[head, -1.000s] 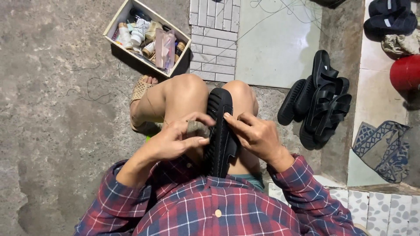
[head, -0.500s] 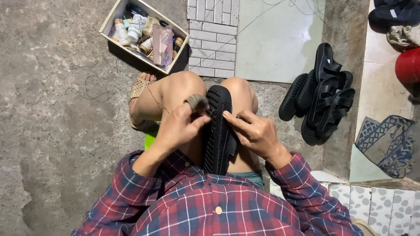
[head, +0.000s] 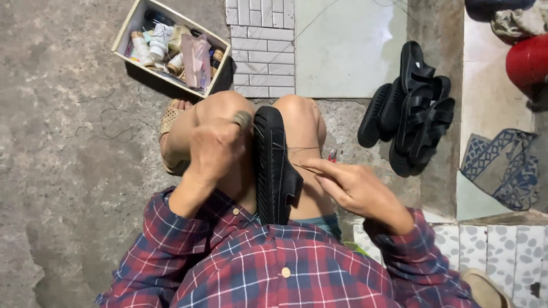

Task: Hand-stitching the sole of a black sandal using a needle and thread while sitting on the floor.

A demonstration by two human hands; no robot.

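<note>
A black sandal [head: 274, 165] stands sole-up on edge between my bare knees, with a stitched seam along its sole. My left hand [head: 217, 148] is closed around a small tool with a grey handle end [head: 242, 118], held against the sandal's left side near the toe. My right hand [head: 348, 185] has drawn away to the right of the sandal and pinches a thin thread [head: 297, 149] that runs back to the sole. I wear a red and blue plaid shirt.
A cardboard box [head: 128, 31] of spools and bottles sits at the upper left. Several black sandals [head: 414, 108] are piled at the right, by a patterned cloth [head: 502, 165] and a red round object [head: 528, 60]. A small red-handled tool [head: 332, 154] lies by my right knee.
My left hand lifted from the sandal's middle to its toe end with the tool. My right hand let go of the sandal's side and pulled the thread out to the right.
</note>
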